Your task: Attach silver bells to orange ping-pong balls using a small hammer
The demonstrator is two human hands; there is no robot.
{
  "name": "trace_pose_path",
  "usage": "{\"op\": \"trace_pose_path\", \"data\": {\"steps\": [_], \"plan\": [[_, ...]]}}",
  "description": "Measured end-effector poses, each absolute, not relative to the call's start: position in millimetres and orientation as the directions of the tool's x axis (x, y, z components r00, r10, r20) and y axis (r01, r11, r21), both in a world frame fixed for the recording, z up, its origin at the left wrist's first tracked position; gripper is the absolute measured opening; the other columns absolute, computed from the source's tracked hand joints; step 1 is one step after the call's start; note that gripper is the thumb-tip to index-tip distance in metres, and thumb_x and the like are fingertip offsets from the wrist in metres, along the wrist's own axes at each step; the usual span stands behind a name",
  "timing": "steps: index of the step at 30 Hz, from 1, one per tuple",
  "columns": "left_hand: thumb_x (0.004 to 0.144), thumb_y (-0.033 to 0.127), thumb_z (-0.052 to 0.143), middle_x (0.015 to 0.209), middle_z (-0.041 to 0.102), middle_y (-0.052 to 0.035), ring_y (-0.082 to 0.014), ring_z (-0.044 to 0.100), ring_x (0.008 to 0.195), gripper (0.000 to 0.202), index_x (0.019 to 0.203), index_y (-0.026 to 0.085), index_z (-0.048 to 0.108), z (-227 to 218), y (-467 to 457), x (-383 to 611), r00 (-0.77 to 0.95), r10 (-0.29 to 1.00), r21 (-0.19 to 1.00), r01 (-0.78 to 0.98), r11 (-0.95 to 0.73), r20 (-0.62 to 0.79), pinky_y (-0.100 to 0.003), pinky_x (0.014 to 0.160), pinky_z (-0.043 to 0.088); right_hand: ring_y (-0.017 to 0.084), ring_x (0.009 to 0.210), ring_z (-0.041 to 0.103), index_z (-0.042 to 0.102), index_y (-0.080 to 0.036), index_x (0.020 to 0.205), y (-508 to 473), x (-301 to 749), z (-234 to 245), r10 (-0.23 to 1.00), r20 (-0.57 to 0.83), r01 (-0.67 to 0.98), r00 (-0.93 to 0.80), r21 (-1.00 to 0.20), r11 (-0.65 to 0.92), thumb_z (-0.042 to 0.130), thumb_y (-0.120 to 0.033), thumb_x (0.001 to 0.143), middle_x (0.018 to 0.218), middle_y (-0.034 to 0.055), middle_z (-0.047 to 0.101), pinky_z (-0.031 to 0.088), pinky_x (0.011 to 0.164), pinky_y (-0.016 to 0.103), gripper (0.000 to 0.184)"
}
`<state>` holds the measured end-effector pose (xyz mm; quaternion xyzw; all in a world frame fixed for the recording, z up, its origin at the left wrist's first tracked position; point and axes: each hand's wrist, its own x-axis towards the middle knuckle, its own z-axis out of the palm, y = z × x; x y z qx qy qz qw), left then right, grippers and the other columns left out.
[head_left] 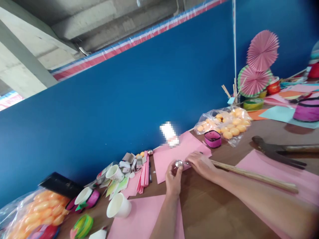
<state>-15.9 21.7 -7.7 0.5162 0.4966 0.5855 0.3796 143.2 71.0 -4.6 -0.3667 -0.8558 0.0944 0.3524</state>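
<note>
The left hand (173,179) grasps a shiny, silver, round ball (178,163) over the near edge of the flat pink paper sheet (161,166). Farther right along that edge, the right hand (201,164) pinches a small silvery piece (185,163), too small to identify. The ball, showing no long axis, lies just left of it.

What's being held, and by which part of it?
The left grip holds a shiny silver ball around its lower side. A small silvery bit is at the right grip; whether it's held can't be told.
</note>
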Motion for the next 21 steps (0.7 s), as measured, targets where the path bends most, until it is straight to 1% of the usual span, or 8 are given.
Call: {"op": "trace_pose_path", "data": {"steps": [2, 5, 11, 13, 17, 19, 21], "plan": [[0.074, 0.026, 0.062, 0.108, 0.062, -0.009, -0.0206, 0.057, 0.1, 0.04, 0.111, 0.017, 0.053, -9.8, 22.8, -16.2, -0.181, 0.96, 0.976, 0.057, -0.208, 0.215, -0.035, 0.09, 0.042, 0.017, 0.08, 0.05, 0.06, -0.018, 0.086, 71.1, 142.0, -5.3, 0.696, 0.525, 0.587, -0.489, -0.393, 0.708, 0.041, -0.012, 0.085, 0.08, 0.0048, 0.062, 0.038, 0.072, 0.028, 0.02], [0.073, 0.023, 0.063, 0.108, 0.061, -0.0092, -0.0201, 0.058, 0.099, 0.042, 0.112, 0.017, 0.052, -11.2, 23.0, -15.6, -0.168, 0.96, 0.975, 0.041, -0.219, 0.223, -0.034, 0.089, 0.043, 0.017, 0.077, 0.05, 0.06, -0.017, 0.083, 71.7, 141.6, -5.1, 0.707, 0.516, 0.609, -0.483, -0.382, 0.695, 0.042, -0.015, 0.086, 0.077, 0.0048, 0.062, 0.038, 0.07, 0.028, 0.018], [0.069, 0.018, 0.064, 0.103, 0.061, -0.0083, -0.0195, 0.06, 0.092, 0.04, 0.108, 0.018, 0.051, -12.4, 22.8, -14.7, -0.125, 0.955, 0.963, 0.031, -0.268, 0.27, -0.034, 0.084, 0.045, 0.017, 0.077, 0.052, 0.063, -0.018, 0.08, 74.2, 141.8, -6.2, 0.697, 0.529, 0.599, -0.483, -0.381, 0.704, 0.043, -0.015, 0.085, 0.076, 0.0045, 0.063, 0.039, 0.07, 0.028, 0.021], [0.069, 0.017, 0.064, 0.103, 0.06, -0.0077, -0.0192, 0.059, 0.093, 0.04, 0.106, 0.018, 0.052, -12.8, 23.3, -14.8, -0.131, 0.949, 0.958, 0.037, -0.283, 0.286, -0.033, 0.085, 0.045, 0.017, 0.078, 0.053, 0.065, -0.019, 0.084, 74.5, 141.3, -6.8, 0.69, 0.536, 0.592, -0.486, -0.378, 0.711, 0.043, -0.015, 0.085, 0.078, 0.0044, 0.065, 0.04, 0.072, 0.028, 0.022], [0.067, 0.015, 0.065, 0.11, 0.056, -0.0085, -0.0191, 0.058, 0.095, 0.049, 0.113, 0.019, 0.048, -12.2, 24.4, -14.9, -0.142, 0.952, 0.962, -0.003, -0.274, 0.271, -0.032, 0.085, 0.045, 0.018, 0.087, 0.055, 0.062, -0.018, 0.098, 72.7, 141.3, -4.9, 0.68, 0.576, 0.591, -0.454, -0.376, 0.714, 0.042, -0.014, 0.085, 0.089, 0.0063, 0.065, 0.042, 0.078, 0.031, 0.024], [0.066, 0.014, 0.064, 0.108, 0.057, -0.0086, -0.0188, 0.059, 0.094, 0.046, 0.11, 0.018, 0.05, -12.1, 25.1, -15.1, -0.137, 0.958, 0.966, -0.019, -0.257, 0.252, -0.032, 0.084, 0.045, 0.019, 0.091, 0.055, 0.06, -0.017, 0.1, 70.7, 141.7, -1.6, 0.672, 0.601, 0.593, -0.433, -0.372, 0.714, 0.041, -0.014, 0.085, 0.094, 0.0075, 0.064, 0.042, 0.08, 0.032, 0.025], [0.065, 0.012, 0.064, 0.101, 0.06, -0.0076, -0.0178, 0.06, 0.09, 0.042, 0.105, 0.017, 0.052, -12.6, 25.9, -15.3, -0.132, 0.96, 0.968, -0.026, -0.251, 0.246, -0.03, 0.082, 0.045, 0.019, 0.092, 0.055, 0.06, -0.018, 0.1, 67.9, 141.5, 3.5, 0.659, 0.619, 0.588, -0.428, -0.363, 0.723, 0.041, -0.014, 0.085, 0.094, 0.0075, 0.064, 0.043, 0.08, 0.033, 0.025]]}}
